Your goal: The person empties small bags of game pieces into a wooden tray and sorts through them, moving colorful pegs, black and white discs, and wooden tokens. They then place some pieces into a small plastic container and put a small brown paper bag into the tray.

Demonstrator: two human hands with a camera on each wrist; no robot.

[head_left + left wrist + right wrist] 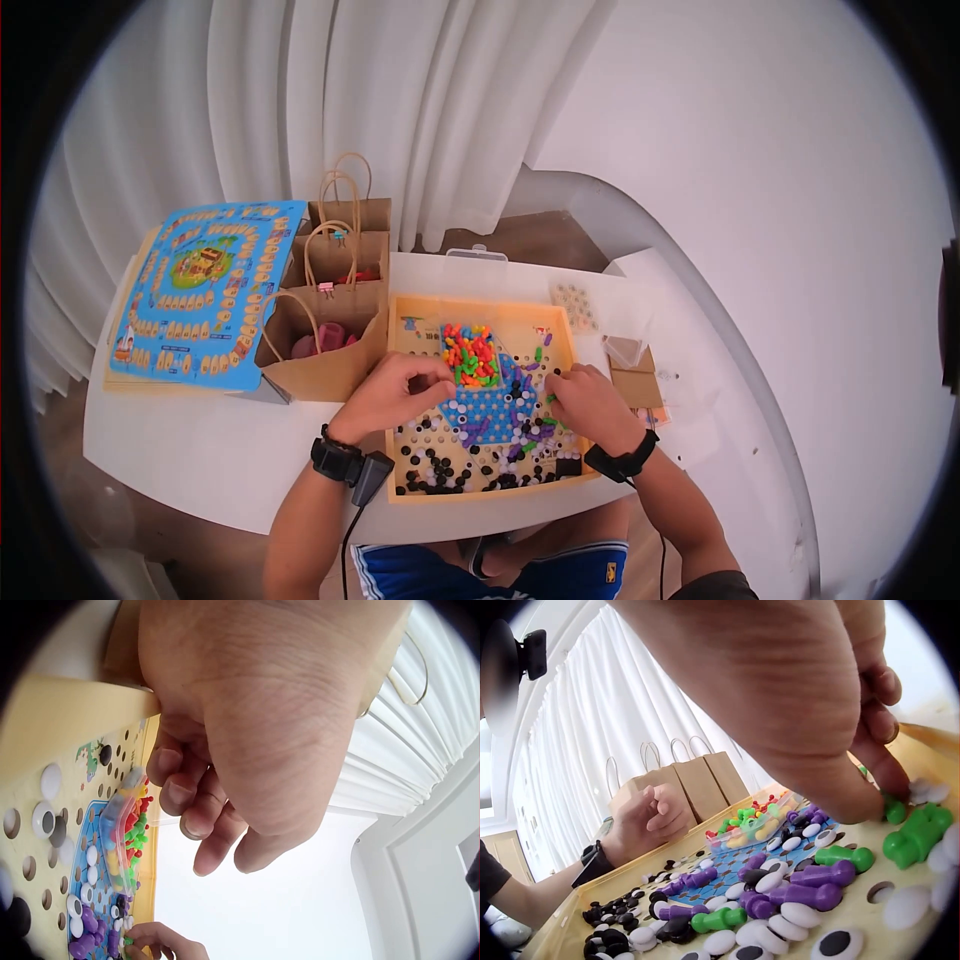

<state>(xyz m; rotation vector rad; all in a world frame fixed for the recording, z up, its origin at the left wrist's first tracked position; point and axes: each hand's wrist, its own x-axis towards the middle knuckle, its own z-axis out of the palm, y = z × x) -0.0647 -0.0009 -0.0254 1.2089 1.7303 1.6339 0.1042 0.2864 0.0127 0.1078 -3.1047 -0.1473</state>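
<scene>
In the head view a yellow-rimmed wooden game tray [490, 304] holds a blue printed board, black and white stones, and purple and green pawns. My left hand [408, 388] hovers over the tray's left side, fingers loosely bent and nothing in them. Beside it stands a clear plastic box [111, 825] full of red, green, orange and yellow pawns. My right hand [593, 402] is down at the tray's right side, its thumb and fingertips pinching a green pawn [893, 810]. Another green pawn [917, 836], purple pawns [810, 896] and white stones [787, 928] lie close by.
Brown paper bags [325, 370] stand left of the tray, beside a blue game board sheet [205, 290]. Right of the tray are a small cardboard piece [632, 385] and a clear plastic container [627, 350]. A clear sheet of round pieces [573, 305] lies behind.
</scene>
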